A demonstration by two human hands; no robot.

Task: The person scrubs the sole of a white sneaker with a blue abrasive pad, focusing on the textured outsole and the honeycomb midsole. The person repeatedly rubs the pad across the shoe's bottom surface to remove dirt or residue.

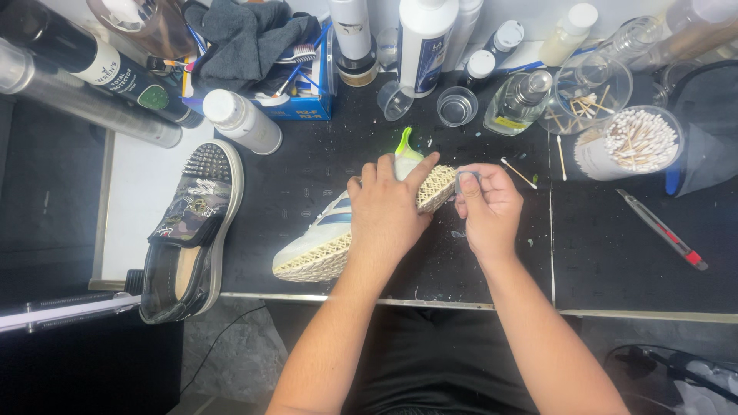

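The left hand [388, 215] clamps down over the white lattice-soled sneaker [338, 234] lying on the black work mat [615, 253], bracing it, I'd say, while the right hand [486, 206] pinches a small grey tool [466, 181] against the heel. Beside them, a clear round tub [640, 142] brims with cotton swabs.

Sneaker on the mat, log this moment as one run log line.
left hand: pressing down on white sneaker | right hand: pinching small grey piece at lattice sole heel | nearby: cotton swab
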